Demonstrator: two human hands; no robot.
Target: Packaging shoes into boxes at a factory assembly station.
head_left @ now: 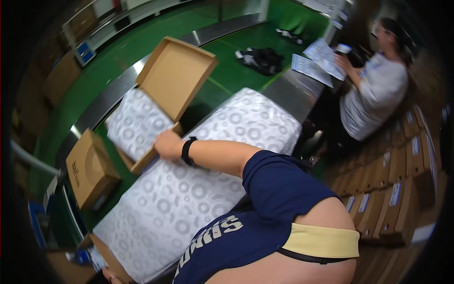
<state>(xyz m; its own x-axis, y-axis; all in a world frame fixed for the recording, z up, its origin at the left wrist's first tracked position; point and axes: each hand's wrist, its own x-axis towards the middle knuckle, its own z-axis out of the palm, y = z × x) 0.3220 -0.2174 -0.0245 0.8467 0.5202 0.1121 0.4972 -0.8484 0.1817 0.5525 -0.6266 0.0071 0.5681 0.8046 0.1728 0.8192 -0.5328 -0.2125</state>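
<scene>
My right hand (168, 145), with a black band at its wrist, reaches across to an open cardboard box (178, 71). Its fingers are closed over the box's near wall, at the right corner. The lid stands raised at the back. White tissue paper (138, 120) printed with grey rings fills the box; anything under it is hidden. Beneath my right forearm lies a large sheet-like stack of the same patterned paper (189, 194). My left hand (109, 274) shows only in part at the lower left edge, against a cardboard wall (109, 255); its fingers are mostly hidden.
A closed cardboard box (92, 170) stands left of the open one. Ahead runs a metal-edged green surface with a dark shoe-like bundle (260, 60). At the right a seated person (376, 90) holds something near printed sheets (312, 68). Rows of cardboard boxes (388, 203) fill the right side.
</scene>
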